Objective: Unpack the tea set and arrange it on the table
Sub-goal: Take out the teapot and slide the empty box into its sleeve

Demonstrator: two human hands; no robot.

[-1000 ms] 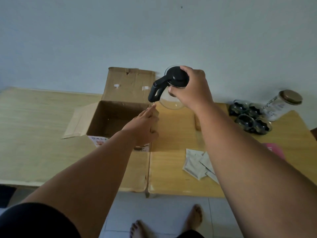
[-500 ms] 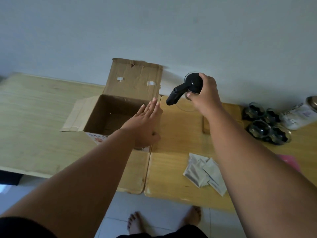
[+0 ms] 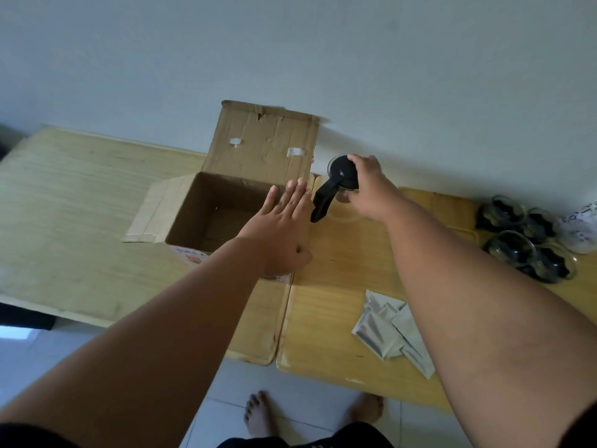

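My right hand [image 3: 368, 189] grips the black lid of a glass teapot [image 3: 339, 182], whose black handle points toward me; the pot's glass base sits on or just above the yellow table [image 3: 323, 305] to the right of the open cardboard box [image 3: 232, 189]. Flat with straight fingers, my left hand [image 3: 284, 227] lies over the box's right edge. Inside, the box looks dark and bare where I can see. Several glass cups with black inserts [image 3: 529, 240] cluster at the right.
Several silver sachets [image 3: 387, 328] lie on the yellow table near its front edge. A white jar [image 3: 581, 227] lies at the far right. A paler table [image 3: 80, 215] adjoins on the left. The wall stands close behind; my bare feet show on the tiled floor.
My right hand has lowered the teapot from above the box down to the table beside it. My left hand has flattened and slid forward along the box's right edge.
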